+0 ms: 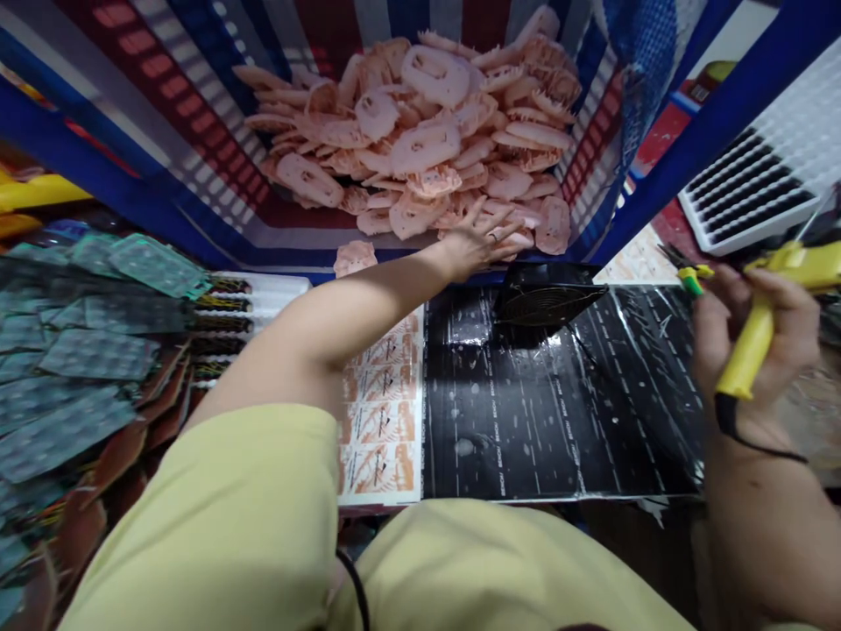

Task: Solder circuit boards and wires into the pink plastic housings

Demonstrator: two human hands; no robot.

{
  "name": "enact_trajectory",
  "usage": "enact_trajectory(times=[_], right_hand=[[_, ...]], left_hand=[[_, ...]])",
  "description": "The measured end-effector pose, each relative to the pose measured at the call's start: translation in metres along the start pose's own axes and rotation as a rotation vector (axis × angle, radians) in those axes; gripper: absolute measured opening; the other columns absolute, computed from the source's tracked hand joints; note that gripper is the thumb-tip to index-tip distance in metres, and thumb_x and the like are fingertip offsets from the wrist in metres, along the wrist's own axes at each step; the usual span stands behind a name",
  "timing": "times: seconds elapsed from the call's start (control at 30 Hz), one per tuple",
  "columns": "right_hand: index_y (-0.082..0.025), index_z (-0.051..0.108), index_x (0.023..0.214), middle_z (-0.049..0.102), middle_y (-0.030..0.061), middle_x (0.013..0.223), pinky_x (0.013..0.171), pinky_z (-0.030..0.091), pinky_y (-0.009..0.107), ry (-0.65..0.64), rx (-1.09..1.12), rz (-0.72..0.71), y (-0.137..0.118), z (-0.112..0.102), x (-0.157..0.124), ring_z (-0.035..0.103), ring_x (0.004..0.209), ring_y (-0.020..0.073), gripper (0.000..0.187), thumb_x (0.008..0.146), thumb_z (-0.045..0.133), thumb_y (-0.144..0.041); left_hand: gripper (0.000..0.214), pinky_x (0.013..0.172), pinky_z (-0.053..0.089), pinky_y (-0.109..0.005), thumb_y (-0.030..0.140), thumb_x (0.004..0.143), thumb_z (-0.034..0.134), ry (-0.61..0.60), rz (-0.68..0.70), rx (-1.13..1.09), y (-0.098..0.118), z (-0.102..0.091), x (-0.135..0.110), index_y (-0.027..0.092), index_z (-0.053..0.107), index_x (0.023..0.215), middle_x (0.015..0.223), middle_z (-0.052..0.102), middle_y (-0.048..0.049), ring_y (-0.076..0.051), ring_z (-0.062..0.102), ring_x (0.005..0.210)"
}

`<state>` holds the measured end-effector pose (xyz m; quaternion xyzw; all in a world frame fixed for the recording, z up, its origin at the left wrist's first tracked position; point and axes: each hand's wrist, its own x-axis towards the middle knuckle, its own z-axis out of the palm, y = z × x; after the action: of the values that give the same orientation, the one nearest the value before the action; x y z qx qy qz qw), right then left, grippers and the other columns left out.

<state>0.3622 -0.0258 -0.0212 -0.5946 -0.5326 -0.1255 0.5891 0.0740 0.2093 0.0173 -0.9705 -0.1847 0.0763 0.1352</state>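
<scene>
My left hand [483, 241] stretches forward into a big striped bag [197, 123], fingers spread over the near edge of a heap of pink plastic parts [427, 131]. It grips nothing that I can see. My right hand [755, 346] is closed round the yellow handle of a glue gun [762, 324] at the right edge, its black cord hanging below the wrist. A small green-tipped tool [689, 276] lies just left of that hand.
A black mat [558, 403] covers the work surface, with a small black fan [545, 302] at its far edge. Printed sheets [381, 412] lie left of it, green circuit boards [79, 350] further left. A white tray [762, 175] with black slots sits right.
</scene>
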Motion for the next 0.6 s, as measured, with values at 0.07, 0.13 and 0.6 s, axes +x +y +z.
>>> enact_trajectory(times=[0.07,0.13,0.6], right_hand=[[-0.021,0.064,0.128,0.075,0.0154,0.120,0.096,0.064,0.051,-0.009,-0.060,0.016,-0.007,-0.015,-0.027,0.077,0.107,0.0314,0.048,0.085,0.077,-0.036],[-0.022,0.068,0.124,0.078,0.0130,0.116,0.095,0.065,0.051,-0.004,-0.107,0.056,-0.012,-0.024,-0.046,0.079,0.101,0.0304,0.047,0.081,0.079,-0.037],[-0.031,0.067,0.121,0.079,0.0062,0.118,0.083,0.069,0.045,-0.209,-0.148,-0.014,-0.046,-0.034,-0.087,0.080,0.094,0.0292,0.037,0.084,0.076,-0.029]], left_hand=[[0.090,0.127,0.018,-0.070,0.010,0.088,0.063,-0.093,0.000,0.028,0.007,-0.003,0.020,0.026,0.026,0.168,0.178,0.009,-0.0088,-0.040,0.010,0.163],[0.103,0.123,0.030,-0.066,0.004,0.079,0.070,-0.176,-0.051,0.019,0.008,-0.005,0.030,0.025,0.024,0.169,0.178,0.010,-0.0134,-0.045,0.014,0.161],[0.072,0.084,0.059,-0.042,0.000,0.096,0.029,-0.136,-0.052,0.168,0.030,-0.004,-0.160,0.032,0.044,0.158,0.159,0.047,-0.0116,-0.033,0.045,0.144]])
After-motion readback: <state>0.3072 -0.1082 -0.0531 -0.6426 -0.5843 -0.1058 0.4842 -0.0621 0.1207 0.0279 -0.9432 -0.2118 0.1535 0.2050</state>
